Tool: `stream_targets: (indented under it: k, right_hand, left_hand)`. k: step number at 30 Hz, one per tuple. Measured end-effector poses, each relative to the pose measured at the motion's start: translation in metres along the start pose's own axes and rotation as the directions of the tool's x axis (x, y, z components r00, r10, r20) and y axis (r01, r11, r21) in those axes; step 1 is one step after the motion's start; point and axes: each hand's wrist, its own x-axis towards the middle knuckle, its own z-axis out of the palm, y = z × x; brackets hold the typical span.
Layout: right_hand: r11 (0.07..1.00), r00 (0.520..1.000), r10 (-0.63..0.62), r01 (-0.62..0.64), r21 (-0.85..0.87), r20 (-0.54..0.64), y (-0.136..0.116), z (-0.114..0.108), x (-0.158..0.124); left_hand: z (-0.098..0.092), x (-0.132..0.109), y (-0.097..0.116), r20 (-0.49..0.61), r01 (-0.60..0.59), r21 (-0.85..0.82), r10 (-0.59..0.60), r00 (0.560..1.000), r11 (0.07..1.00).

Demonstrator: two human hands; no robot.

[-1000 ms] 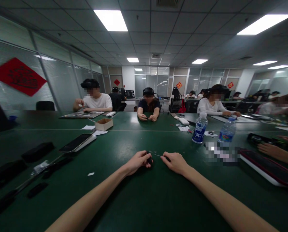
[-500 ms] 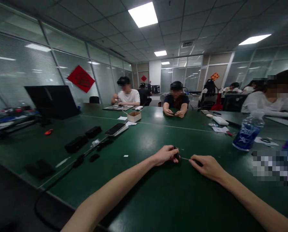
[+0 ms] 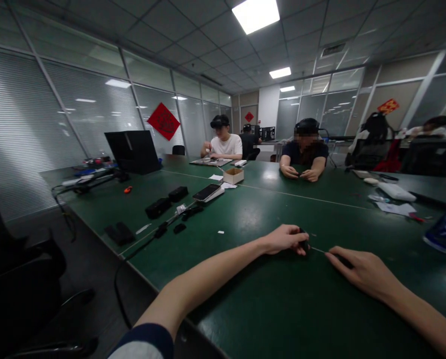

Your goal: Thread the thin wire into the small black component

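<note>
"Since my feed has just swung left, where do the hands sit now?"

"Right of centre, and apart. I see the left hand closed around a small dark object, and the right hand pinching a slim black piece. A thin pale strand spans the gap between them. I can't tell what it's made of."

"Did the swing alter their hold?"

"Not that I can see. The room slid past them, and a navy-and-white sleeve came in at the bottom edge, on the left arm. Both hands stay low over the dark green table."

"What lies further out?"

"Just past the left hand there's a tiny white paper scrap, then a black smartphone in a white case beside two black rectangular pouches. Beyond those I have a small open cardboard box, and a seated person in a dark top working with both hands. Further left, a person in a white T-shirt sits at the table's far end."
</note>
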Motion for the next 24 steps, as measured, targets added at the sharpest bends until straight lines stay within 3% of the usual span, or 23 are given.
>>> stream_targets:
  k: [6, 12, 24]
  right_hand:
    - [1.0, 1.0, -0.007, 0.007, 0.017, -0.004, 0.001, 0.001, 0.0]
    - [1.0, 1.0, 0.004, -0.004, 0.03, 0.016, 0.002, 0.002, 0.0]
    - [0.999, 0.999, -0.009, 0.007, -0.046, -0.033, -0.019, -0.014, 0.0]
  left_hand:
    - [0.003, -0.01, 0.009, 0.023, 0.007, 0.036, -0.008, 1.0, 0.999]
    - [0.006, -0.015, 0.014, -0.044, 0.043, 0.079, -0.039, 0.998, 0.996]
    - [0.01, -0.002, 0.002, 0.02, -0.127, 0.141, 0.126, 0.992, 0.982]
